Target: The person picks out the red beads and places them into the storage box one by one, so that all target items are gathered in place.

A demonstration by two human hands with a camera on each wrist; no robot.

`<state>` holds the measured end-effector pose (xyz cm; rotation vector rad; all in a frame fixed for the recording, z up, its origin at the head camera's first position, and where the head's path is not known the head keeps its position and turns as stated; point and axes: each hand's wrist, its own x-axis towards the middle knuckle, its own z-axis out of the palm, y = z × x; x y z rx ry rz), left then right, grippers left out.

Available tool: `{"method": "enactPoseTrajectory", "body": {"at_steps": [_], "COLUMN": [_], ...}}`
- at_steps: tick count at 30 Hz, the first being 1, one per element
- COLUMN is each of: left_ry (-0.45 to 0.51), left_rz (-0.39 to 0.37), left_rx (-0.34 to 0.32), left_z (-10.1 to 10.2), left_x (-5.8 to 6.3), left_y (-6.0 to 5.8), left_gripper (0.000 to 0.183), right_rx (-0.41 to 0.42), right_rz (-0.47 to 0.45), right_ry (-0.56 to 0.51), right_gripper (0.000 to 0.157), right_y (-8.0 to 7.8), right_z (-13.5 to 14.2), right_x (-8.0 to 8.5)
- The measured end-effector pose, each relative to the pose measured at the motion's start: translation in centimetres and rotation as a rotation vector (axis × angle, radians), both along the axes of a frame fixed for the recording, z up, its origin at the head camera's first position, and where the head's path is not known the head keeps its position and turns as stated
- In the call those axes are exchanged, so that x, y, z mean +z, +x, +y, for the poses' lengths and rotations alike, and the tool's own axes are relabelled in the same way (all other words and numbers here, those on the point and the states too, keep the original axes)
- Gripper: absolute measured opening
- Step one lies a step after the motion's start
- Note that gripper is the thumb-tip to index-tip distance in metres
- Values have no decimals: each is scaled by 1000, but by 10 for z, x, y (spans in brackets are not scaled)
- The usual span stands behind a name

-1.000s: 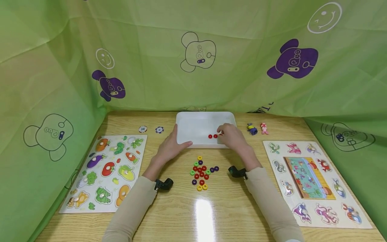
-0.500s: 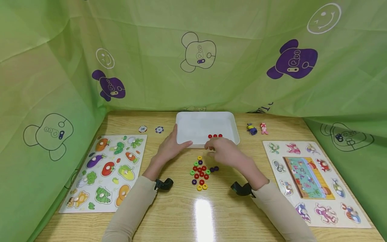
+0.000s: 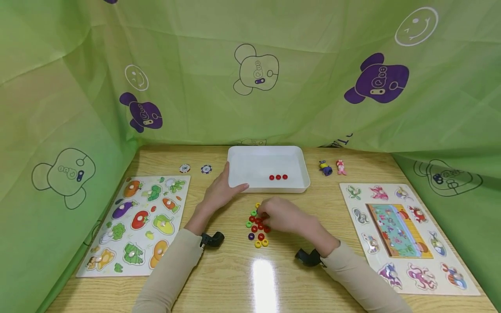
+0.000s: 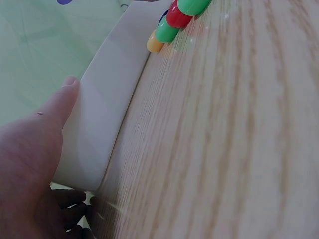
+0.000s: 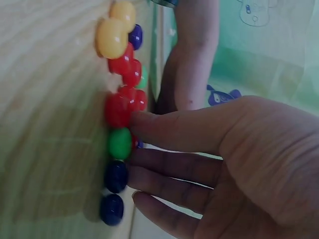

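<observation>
My left hand [image 3: 221,189] grips the near left corner of a white tray [image 3: 266,190], its thumb along the front wall and its fingers round the side. Three red ring beads [image 3: 278,177] lie in a row inside the tray. In front of it is a loose cluster of red, green, purple and yellow beads [image 3: 261,237]. My right hand [image 3: 282,214] reaches over the cluster's right side, covering part of it. In the right wrist view its thumb tip is right at a red bead [image 5: 117,109], beside a green bead [image 5: 120,143]; the index fingertip is hidden.
A vegetable puzzle board [image 3: 135,226] lies at left, a sea-animal puzzle board [image 3: 407,278] at right. Two poker chips [image 3: 206,169] are left of the tray. Two small figurines, one blue and yellow [image 3: 325,168], one pink [image 3: 341,167], are at its right. Green cloth [image 3: 195,108] encloses the table.
My right hand has come back from inside the tray, over its front wall, to the bead cluster. Three red beads now show uncovered in the tray. The left hand stays at the corner.
</observation>
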<state>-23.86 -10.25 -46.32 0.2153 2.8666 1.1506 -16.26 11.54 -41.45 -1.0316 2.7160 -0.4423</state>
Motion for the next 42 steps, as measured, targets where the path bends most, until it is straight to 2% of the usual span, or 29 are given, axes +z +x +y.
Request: {"method": "enactPoseTrajectory", "body": {"at_steps": [6, 11, 13, 16, 21, 26, 30, 34, 37, 42], "left_ry": [-4, 3, 1, -11, -18, -6, -4, -9, -17, -16], "left_rz": [-5, 6, 8, 7, 1, -4, -3, 1, 7, 12], "left_rx": [9, 5, 2, 6, 12, 17, 12, 13, 18, 13], "left_z": [0, 0, 0, -1, -2, -1, 0, -2, -3, -2], "left_x": [0, -1, -1, -1, -2, -3, -3, -2, -2, -5], "left_y": [1, 1, 0, 0, -1, -2, -3, -4, -5, -5], "left_gripper": [114, 112, 112, 113, 113, 114, 113, 113, 112, 111], "right_rx": [0, -34, -69, -132, -245, -321, -361, -350, -342, -390], "right_rz": [43, 83, 111, 203, 286, 180, 123, 79, 51, 30], "right_ry": [19, 4, -15, -42, -67, -152, -241, -220, -242, -251], "right_gripper": [9, 5, 6, 10, 12, 15, 16, 18, 17, 20], "right_y": [2, -4, -9, -20, -45, -70, -83, -89, -92, -101], "right_z": [-4, -5, -4, -3, -5, -5, -5, -7, -12, -22], "right_x": [-6, 2, 8, 15, 17, 11, 8, 1, -4, -13]}}
